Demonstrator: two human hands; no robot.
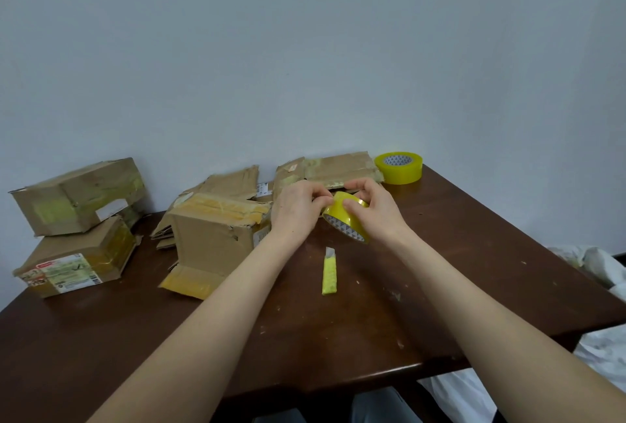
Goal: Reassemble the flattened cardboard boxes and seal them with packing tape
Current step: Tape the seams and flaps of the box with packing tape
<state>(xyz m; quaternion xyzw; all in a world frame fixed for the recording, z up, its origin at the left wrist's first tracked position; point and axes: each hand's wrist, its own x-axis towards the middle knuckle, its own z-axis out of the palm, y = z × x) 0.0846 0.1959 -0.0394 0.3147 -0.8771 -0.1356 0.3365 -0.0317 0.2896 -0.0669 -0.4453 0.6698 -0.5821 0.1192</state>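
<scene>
Dark wooden table (372,338) carrying a partly taped box (213,236) and flattened cardboard (338,168) (at the far edge). Above the table's middle, left hand (298,207) and right hand (377,214) both grip a yellow tape roll (342,224), fingertips pinching its rim; a yellow utility knife (329,272) lies just nearer.

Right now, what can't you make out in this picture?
Head view: tape roll loose end, covered by left hand and right hand fingertips.
Head view: print on the box label, too small.
Head view: flattened cardboard near edge, behind both hands.
</scene>
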